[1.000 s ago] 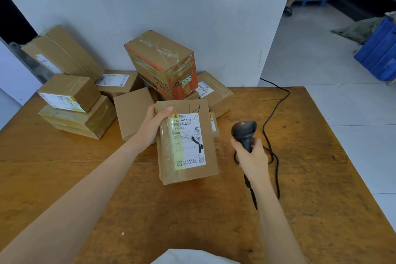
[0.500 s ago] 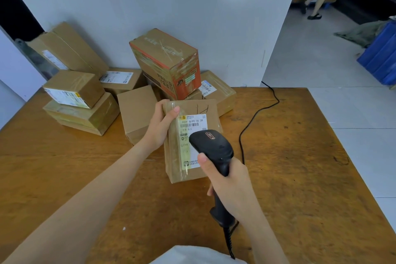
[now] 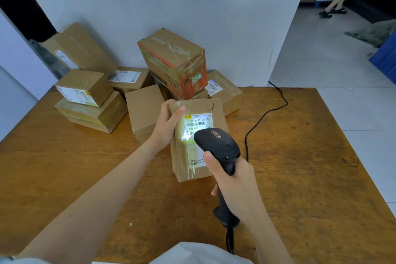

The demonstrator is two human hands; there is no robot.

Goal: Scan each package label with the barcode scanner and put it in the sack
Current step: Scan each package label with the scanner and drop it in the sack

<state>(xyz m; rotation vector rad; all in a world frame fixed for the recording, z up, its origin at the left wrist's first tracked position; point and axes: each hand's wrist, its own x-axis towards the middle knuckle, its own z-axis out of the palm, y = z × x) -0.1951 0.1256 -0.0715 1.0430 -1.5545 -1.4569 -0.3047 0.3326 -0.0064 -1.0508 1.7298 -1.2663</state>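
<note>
**Scanner light falls on a taped package's label**

Near the middle of the worktop [image 3: 300, 156], the left hand [image 3: 166, 126] grips the top left corner of a taped brown package [image 3: 184, 169], with the thumb laid across its face. The right hand [image 3: 235, 184] is wrapped round the handle of the black barcode scanner [image 3: 218, 146]. The scanner's head hangs just over the white label [image 3: 198, 121] and hides its middle, and a bright patch of light sits on the label's left side. A black cable [image 3: 265, 113] trails to the far edge. Along that edge, sealed cartons crowd against the wall [image 3: 192, 6]. An orange-printed box [image 3: 173, 58] is perched on others, a plain box [image 3: 143, 105] stands beside the left hand, and a two-box stack [image 3: 92, 111] sits towards the far left corner. All are taped shut, so their contents stay unseen.
</note>
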